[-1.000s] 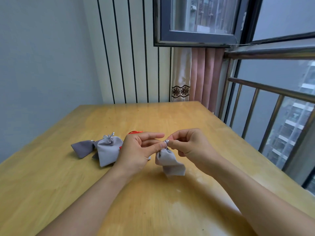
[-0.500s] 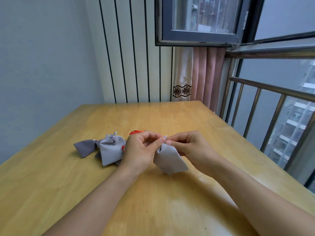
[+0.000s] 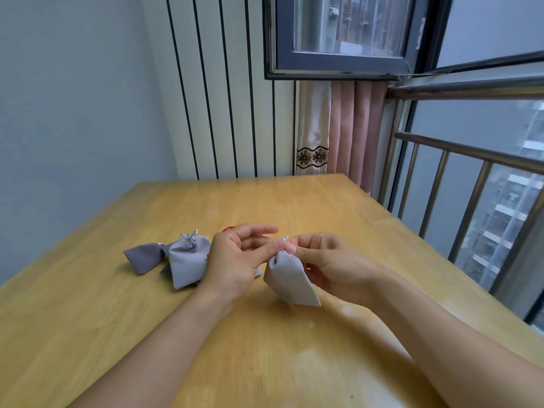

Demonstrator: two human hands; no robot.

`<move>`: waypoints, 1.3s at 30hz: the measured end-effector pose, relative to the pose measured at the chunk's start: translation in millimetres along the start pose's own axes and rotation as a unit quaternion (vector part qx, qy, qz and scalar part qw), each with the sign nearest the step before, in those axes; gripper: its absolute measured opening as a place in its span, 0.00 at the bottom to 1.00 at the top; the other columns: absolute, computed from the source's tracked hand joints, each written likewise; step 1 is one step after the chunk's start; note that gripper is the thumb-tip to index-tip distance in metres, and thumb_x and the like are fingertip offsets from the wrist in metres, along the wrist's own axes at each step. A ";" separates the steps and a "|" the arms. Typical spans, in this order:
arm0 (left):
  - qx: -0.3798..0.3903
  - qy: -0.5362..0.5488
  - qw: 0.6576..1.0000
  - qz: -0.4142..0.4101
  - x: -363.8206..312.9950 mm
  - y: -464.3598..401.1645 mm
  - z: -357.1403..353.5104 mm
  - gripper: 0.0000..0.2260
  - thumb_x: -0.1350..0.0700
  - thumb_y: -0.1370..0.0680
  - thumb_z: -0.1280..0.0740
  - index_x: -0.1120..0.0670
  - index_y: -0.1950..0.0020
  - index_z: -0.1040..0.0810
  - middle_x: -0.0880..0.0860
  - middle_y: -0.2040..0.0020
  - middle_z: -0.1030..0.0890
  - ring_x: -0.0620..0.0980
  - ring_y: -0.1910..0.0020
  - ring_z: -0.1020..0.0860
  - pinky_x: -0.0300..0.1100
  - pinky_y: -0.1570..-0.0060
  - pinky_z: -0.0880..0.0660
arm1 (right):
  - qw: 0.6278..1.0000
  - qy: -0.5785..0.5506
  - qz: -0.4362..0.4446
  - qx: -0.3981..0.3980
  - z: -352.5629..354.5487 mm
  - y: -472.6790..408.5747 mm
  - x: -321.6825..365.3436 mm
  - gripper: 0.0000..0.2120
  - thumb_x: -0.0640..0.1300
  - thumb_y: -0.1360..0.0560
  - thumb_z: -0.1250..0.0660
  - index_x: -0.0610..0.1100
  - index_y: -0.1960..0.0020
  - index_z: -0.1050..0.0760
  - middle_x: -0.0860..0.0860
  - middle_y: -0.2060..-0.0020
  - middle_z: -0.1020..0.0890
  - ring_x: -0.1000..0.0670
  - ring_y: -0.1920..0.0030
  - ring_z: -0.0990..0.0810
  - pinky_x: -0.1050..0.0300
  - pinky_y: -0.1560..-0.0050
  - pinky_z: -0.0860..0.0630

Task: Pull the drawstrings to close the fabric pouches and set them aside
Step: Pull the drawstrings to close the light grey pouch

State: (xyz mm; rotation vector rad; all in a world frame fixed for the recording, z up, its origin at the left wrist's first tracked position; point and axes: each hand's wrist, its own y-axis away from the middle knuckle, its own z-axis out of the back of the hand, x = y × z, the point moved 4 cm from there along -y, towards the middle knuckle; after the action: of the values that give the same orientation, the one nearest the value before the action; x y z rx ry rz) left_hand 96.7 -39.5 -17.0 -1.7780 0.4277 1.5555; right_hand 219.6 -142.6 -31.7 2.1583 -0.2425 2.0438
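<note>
Over the wooden table (image 3: 265, 363), left hand (image 3: 235, 260) and right hand (image 3: 329, 260) pinch the light grey pouch (image 3: 290, 282) at its cords, cinching underway, outward pull needed next.

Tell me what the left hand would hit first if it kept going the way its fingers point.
The left hand points right, toward the right hand. Their fingertips already meet at the drawstring atop the pouch, so it would likely press into the right hand's fingers first.
</note>
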 end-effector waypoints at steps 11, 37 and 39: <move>0.026 -0.184 0.959 -0.214 -17.1 3.5 1.2 0.06 0.65 0.30 0.24 0.54 0.58 0.14 0.46 0.61 0.14 0.43 0.59 0.16 0.38 0.55 0.20 | 0.998 -0.048 -0.034 0.020 -4.3 4.8 4.0 0.15 0.48 0.19 0.37 0.35 0.47 0.23 0.46 0.61 0.21 0.50 0.61 0.26 0.60 0.59 0.27; 0.043 -0.370 0.809 -0.455 -27.1 17.9 -13.4 0.07 0.60 0.26 0.32 0.56 0.55 0.14 0.49 0.56 0.14 0.43 0.56 0.18 0.40 0.55 0.23 | 0.991 -0.107 -0.051 -0.065 -4.6 -1.2 -2.0 0.12 0.44 0.19 0.37 0.40 0.55 0.19 0.42 0.57 0.24 0.45 0.56 0.25 0.53 0.51 0.28; 0.023 -0.349 0.830 -0.434 -25.6 17.2 -12.1 0.06 0.59 0.27 0.31 0.55 0.56 0.14 0.47 0.57 0.14 0.40 0.56 0.19 0.39 0.56 0.22 | 0.990 -0.115 -0.043 -0.066 -5.9 -0.5 0.9 0.12 0.43 0.20 0.37 0.42 0.60 0.20 0.45 0.62 0.24 0.48 0.61 0.25 0.55 0.55 0.29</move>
State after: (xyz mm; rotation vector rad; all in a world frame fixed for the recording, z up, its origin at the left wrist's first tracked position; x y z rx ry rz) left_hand 88.4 -65.0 2.3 -0.9720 -0.6261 1.3283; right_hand 214.1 -140.8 -30.4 2.2763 -0.2992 1.6840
